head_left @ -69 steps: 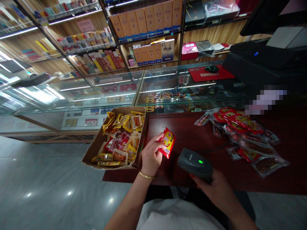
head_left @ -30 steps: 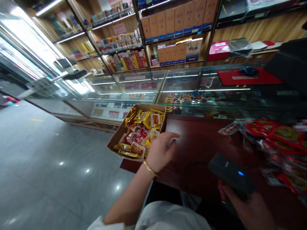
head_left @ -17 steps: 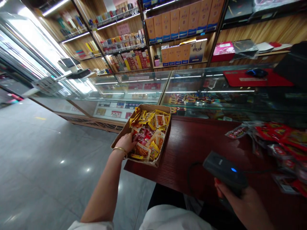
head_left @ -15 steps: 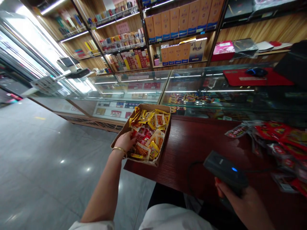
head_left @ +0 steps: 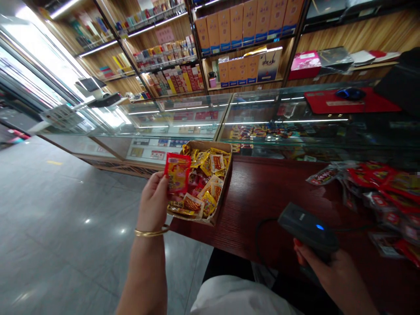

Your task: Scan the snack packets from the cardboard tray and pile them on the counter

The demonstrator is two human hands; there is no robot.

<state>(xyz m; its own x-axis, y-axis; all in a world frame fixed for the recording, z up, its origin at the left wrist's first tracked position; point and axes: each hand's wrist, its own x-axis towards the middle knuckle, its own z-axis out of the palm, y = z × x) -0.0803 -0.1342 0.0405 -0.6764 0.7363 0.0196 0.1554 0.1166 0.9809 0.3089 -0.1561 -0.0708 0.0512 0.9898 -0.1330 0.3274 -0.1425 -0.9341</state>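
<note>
Between the thumb and fingers of my left hand (head_left: 153, 197) is a red and yellow snack packet (head_left: 177, 173), held up over the left side of an open cardboard box (head_left: 215, 215). Yellow, clear and red snack packets (head_left: 193, 203) fill that box, which sits at the left end of the dark wooden counter (head_left: 249, 188). My right hand (head_left: 331, 271) is wrapped round the handle of a black barcode scanner (head_left: 308, 227). The scanner shows a blue light and hovers above the counter; its cable curves off to the left.
Red and clear snack packets (head_left: 387, 188) are heaped on the counter's right side. Glass display cases (head_left: 183, 118) run behind it, with a computer mouse (head_left: 350, 93) on a red mat (head_left: 374, 105). Shelves of orange boxes (head_left: 236, 28) line the wall. Tiled floor (head_left: 82, 218) lies to the left.
My left hand has come up out of the box with the red and yellow snack packet in its grip. The right hand and barcode scanner are almost where they were.
</note>
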